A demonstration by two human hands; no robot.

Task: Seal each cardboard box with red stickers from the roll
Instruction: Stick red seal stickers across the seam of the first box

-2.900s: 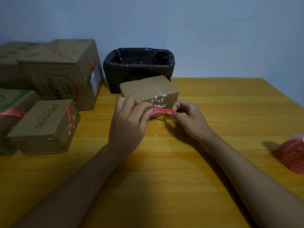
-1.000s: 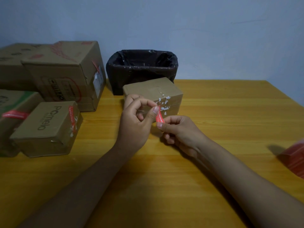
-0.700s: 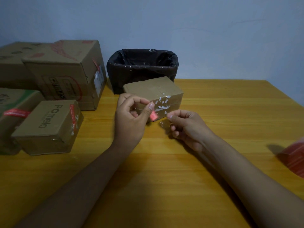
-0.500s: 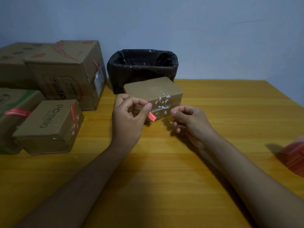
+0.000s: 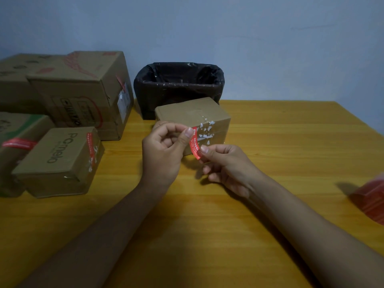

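Both hands pinch one red sticker (image 5: 195, 143): left hand (image 5: 164, 150) its top end, right hand (image 5: 225, 165) its bottom, just before the small cardboard box (image 5: 193, 115) mid-counter. Sticker not yet applied; next likely press it across the box seam. Roll (image 5: 372, 197) at counter's right edge.

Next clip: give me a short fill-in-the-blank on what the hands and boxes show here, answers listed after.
1. Both hands, left hand and right hand, pinch one ____ sticker.
2. Behind the small box stands a bin lined with a ____ bag.
3. The box printed "Pomelo" lies to the ____ of the hands.
4. The sticker roll sits at the picture's ____ edge.

Missing words: red; black; left; right
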